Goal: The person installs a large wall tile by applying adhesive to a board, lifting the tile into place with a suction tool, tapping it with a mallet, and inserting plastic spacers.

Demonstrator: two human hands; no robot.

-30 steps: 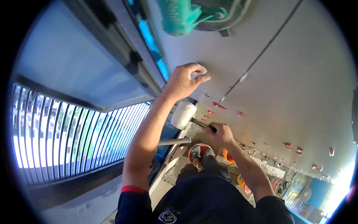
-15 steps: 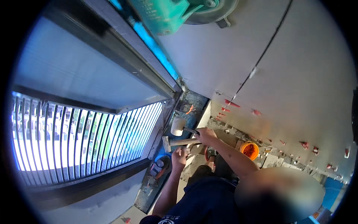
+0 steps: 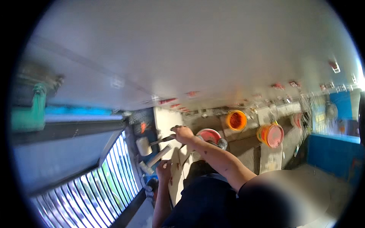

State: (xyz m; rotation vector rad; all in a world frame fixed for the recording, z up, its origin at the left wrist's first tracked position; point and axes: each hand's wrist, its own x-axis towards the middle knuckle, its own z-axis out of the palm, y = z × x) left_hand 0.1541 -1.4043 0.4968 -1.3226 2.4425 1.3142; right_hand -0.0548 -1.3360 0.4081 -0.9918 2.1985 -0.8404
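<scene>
My right hand (image 3: 183,135) is closed around the dark handle of a mallet with a pale, blocky head (image 3: 144,146). That head points left, over the dark ledge beside the window. Just below it is a hammer with a pale wooden handle (image 3: 161,155), its head down to the left; whether it rests on anything is hard to see. My left hand (image 3: 164,170) is nearest to this hammer, apart from its handle, with fingers curled; what they hold, if anything, is hidden. A long cream tile strip (image 3: 164,121) runs beneath my hands.
A large grey panel wall (image 3: 213,49) with red clips (image 3: 167,101) along its lower edge fills the top. An orange bucket (image 3: 236,120), a lidded yellow bucket (image 3: 274,135) and a red basin (image 3: 208,135) stand on the floor. A barred window (image 3: 91,190) lies left. A green tool (image 3: 38,106) is blurred.
My view has swung to the right, showing more floor and buckets. The mallet stays in my right hand. The wooden-handled hammer now appears clear of that hand.
</scene>
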